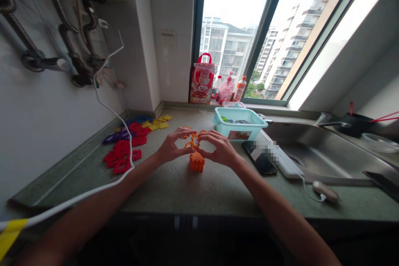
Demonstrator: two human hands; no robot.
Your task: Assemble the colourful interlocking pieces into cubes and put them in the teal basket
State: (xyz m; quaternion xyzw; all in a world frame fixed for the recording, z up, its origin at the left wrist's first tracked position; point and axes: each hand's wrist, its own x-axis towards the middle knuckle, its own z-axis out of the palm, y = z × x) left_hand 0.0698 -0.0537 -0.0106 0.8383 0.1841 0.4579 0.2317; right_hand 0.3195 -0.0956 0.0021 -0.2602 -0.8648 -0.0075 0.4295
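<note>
In the head view, my left hand (172,146) and my right hand (220,149) meet above the middle of the counter. Both are curved, with thumb and fingertips closed on orange interlocking foam puzzle pieces (195,140) with notched edges. Part of these pieces is hidden behind my fingers. Just below, an orange notched block (197,163) stands on the counter; I cannot tell whether it is joined to the pieces above. To the left lie red puzzle pieces (118,156), with purple ones (114,137) and yellow ones (160,122) farther back.
A light teal bin (240,131) with pieces inside stands behind my right hand. Right of it lie a dark phone (260,160), a white power strip (285,162) and the steel sink (314,149). A white cable (102,187) crosses over the counter's left side.
</note>
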